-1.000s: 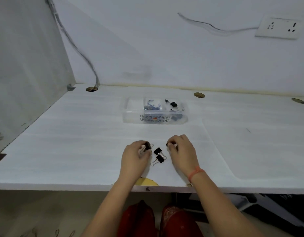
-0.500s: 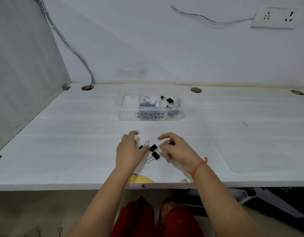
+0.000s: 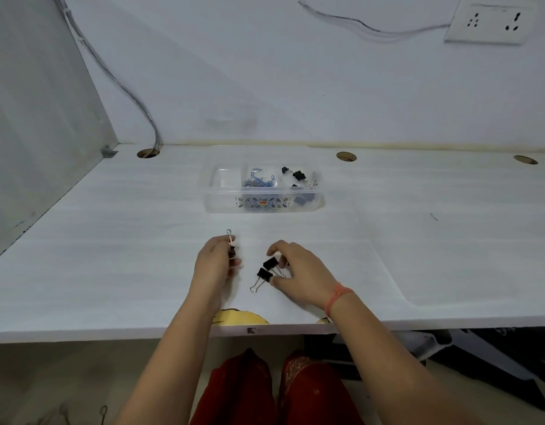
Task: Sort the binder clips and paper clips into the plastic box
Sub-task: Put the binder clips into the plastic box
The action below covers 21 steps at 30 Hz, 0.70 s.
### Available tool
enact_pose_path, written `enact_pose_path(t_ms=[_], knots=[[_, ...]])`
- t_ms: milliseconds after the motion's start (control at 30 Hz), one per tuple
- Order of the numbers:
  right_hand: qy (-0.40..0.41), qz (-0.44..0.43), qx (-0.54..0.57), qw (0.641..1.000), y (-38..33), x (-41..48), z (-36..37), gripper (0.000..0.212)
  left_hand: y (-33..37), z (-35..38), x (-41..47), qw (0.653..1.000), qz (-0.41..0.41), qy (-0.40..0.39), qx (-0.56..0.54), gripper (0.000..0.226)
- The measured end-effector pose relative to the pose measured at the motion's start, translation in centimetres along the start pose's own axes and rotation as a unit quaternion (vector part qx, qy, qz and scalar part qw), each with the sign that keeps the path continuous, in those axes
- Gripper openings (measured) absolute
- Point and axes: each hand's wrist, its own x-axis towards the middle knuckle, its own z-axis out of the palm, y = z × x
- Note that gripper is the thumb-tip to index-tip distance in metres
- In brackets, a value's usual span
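- Running along the front wall of the plastic box (image 3: pixel 262 201), a printed band of leaf-like motifs with a small red-orange label at its middle is seen; no writing on it can be read.
- The box is set on a white desk (image 3: pixel 111 240) with a faint grain, backed by a white wall; three round cable holes are cut in the desktop behind the box, and a grey cable (image 3: pixel 120 84) is led down the wall into the hole (image 3: pixel 147 153) behind and to the left of the box.
- A white wall socket (image 3: pixel 492 21) is mounted high up, well to the right of the box.
- Three compartments are seen in the box: blue paper clips (image 3: pixel 259 182) lie in the middle one, black binder clips (image 3: pixel 298 175) in the right one, and nothing can be made out in the left one.
- In front of the box, slightly to its left, the left hand (image 3: pixel 214 265) is closed around a binder clip (image 3: pixel 231 245), whose wire handle sticks up above the fingers.
- In front of the box, two loose binder clips (image 3: pixel 266 269) lie touching each other on the desk.
- The right hand (image 3: pixel 298 273) is curled over these two clips, forefinger and thumb on either side of them and just at them; whether a clip is already pinched cannot be told.
- An orange thread band (image 3: pixel 337 297) is worn on the right wrist.
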Motion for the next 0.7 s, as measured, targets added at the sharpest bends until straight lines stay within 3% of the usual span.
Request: enact_pose_path(t_ms=[67, 167, 267, 333, 400, 433, 467, 567, 667, 700], knots=[[-0.012, 0.001, -0.029, 1.0, -0.2, 0.4, 0.0, 0.049, 0.7, 0.0, -0.6, 0.98, -0.09, -0.045, -0.174, 0.027], [-0.025, 0.002, -0.056, 0.998, -0.6, 1.2, 0.2, 0.03, 0.5, -0.4, -0.5, 0.952, -0.122, -0.077, -0.268, 0.028], [-0.009, 0.019, -0.04, 0.999, -0.2, 1.4, 0.4, 0.018, 0.2, -0.1, -0.6, 0.983, -0.063, -0.065, -0.161, 0.015], [0.024, 0.03, -0.015, 0.999, 0.5, 1.1, 0.6, 0.014, 0.1, 0.2, -0.8, 0.995, -0.017, -0.073, -0.068, 0.021], [0.085, 0.091, 0.103, 0.987, 0.8, 0.9, 0.6, 0.008, -0.2, 0.4, -1.0, 0.997, 0.002, -0.078, 0.011, 0.033], [0.114, 0.143, 0.215, 0.959, 0.7, 1.0, 0.5, 0.007, -0.4, 0.6, -1.0, 0.995, 0.022, -0.074, 0.069, 0.039], [0.133, 0.196, 0.344, 0.908, 0.7, 1.1, 0.1, 0.009, -0.5, 0.9, -1.0, 0.983, 0.054, -0.065, 0.161, 0.045], [0.14, 0.292, 0.636, 0.701, 0.7, 1.1, -1.7, 0.015, -1.0, 2.1, -1.0, 0.892, 0.132, -0.056, 0.428, 0.053], [0.137, 0.291, 0.797, 0.51, 0.9, 0.6, -2.8, 0.019, -0.9, 3.1, -1.1, 0.839, 0.163, -0.056, 0.516, 0.029], [0.137, 0.288, 0.827, 0.463, 0.9, 0.5, -2.9, 0.022, -0.7, 3.2, -1.0, 0.824, 0.173, -0.053, 0.537, 0.019]])
